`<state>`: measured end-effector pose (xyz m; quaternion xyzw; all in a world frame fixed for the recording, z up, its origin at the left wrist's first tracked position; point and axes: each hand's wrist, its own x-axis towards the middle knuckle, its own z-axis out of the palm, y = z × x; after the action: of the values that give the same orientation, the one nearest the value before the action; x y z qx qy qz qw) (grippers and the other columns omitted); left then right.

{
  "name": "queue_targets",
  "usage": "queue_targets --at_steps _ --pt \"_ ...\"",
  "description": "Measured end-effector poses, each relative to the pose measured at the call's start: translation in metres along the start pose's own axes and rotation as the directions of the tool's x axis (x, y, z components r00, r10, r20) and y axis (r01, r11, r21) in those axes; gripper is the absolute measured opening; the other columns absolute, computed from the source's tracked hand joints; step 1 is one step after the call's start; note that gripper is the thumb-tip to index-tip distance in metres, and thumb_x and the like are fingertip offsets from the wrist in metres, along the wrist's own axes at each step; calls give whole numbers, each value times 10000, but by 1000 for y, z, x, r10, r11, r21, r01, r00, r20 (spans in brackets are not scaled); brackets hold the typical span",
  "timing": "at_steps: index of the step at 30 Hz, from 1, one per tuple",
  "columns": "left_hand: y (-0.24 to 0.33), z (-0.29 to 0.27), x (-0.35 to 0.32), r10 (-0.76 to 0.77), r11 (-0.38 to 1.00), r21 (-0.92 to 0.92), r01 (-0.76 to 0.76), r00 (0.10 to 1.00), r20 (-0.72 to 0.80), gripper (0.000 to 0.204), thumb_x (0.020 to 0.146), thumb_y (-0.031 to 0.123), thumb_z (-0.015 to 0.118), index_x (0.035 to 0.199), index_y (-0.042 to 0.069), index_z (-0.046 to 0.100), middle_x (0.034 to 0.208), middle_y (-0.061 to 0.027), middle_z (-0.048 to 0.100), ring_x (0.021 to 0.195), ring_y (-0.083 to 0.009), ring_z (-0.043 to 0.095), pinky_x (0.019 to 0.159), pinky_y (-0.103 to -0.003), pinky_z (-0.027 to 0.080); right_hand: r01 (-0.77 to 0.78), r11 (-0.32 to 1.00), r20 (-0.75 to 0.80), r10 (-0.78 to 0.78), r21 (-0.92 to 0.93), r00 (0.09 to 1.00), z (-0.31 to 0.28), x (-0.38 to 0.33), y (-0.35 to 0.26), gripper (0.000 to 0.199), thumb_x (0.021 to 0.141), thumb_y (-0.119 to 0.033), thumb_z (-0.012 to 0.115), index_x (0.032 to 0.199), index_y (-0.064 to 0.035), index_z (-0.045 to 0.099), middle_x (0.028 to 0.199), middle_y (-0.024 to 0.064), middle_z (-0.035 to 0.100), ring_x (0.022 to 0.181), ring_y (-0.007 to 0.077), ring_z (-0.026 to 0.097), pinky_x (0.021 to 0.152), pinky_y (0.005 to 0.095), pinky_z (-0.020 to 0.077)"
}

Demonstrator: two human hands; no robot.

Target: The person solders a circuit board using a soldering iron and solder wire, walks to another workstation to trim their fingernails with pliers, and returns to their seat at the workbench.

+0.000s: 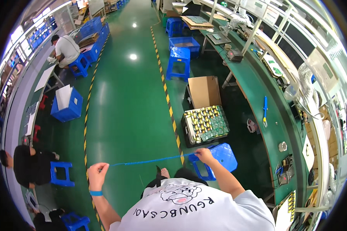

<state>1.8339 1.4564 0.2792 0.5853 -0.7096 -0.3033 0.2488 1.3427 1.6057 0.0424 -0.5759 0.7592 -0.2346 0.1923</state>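
Observation:
A blue coiled cord (150, 160) is stretched taut between my two hands, above the green floor. My left hand (98, 171), with a blue strap on its wrist, is shut on the cord's left end. My right hand (204, 155) pinches the right end, just above a blue plastic stool (221, 158). Beyond my right hand a black tray (189, 138) on the floor holds several green and yellow circuit boards. My white printed shirt fills the bottom of the view.
A long green workbench (258, 96) curves along the right, with a blue tool (265, 109) on it. An open cardboard box (204, 91) stands behind the tray. Blue stools and crates dot the aisle. Other people sit at the left.

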Motion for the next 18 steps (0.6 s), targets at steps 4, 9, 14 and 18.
queue_targets --at_steps 4,9,14,18 --pt "-1 9 117 0 1000 -21 -1 999 -44 134 806 103 696 840 -26 683 665 -76 642 594 -106 574 561 -251 448 -125 991 124 130 -49 984 -3 40 27 130 776 -209 670 833 -101 714 782 127 681 745 295 655 706 396 525" --pt "-28 40 254 9 999 35 -3 984 -178 141 798 114 707 852 -14 685 659 -74 638 587 -111 570 557 -259 444 -567 823 374 517 31 770 5 111 65 168 813 -284 674 804 -124 723 716 69 674 622 187 647 608 340 528" --pt "-47 87 388 -31 985 164 56 989 -148 165 768 139 725 857 4 690 662 -94 640 564 -171 582 561 -302 457 -685 705 497 534 184 684 -14 257 73 256 834 -335 682 880 -84 707 664 42 622 533 138 589 498 283 481" --pt "-44 102 490 -94 965 228 127 984 -150 175 745 151 737 845 14 692 642 -105 632 546 -221 584 568 -337 471 -570 669 496 330 478 803 -45 416 68 288 887 -321 629 1007 -64 678 642 21 580 488 102 502 449 242 402"
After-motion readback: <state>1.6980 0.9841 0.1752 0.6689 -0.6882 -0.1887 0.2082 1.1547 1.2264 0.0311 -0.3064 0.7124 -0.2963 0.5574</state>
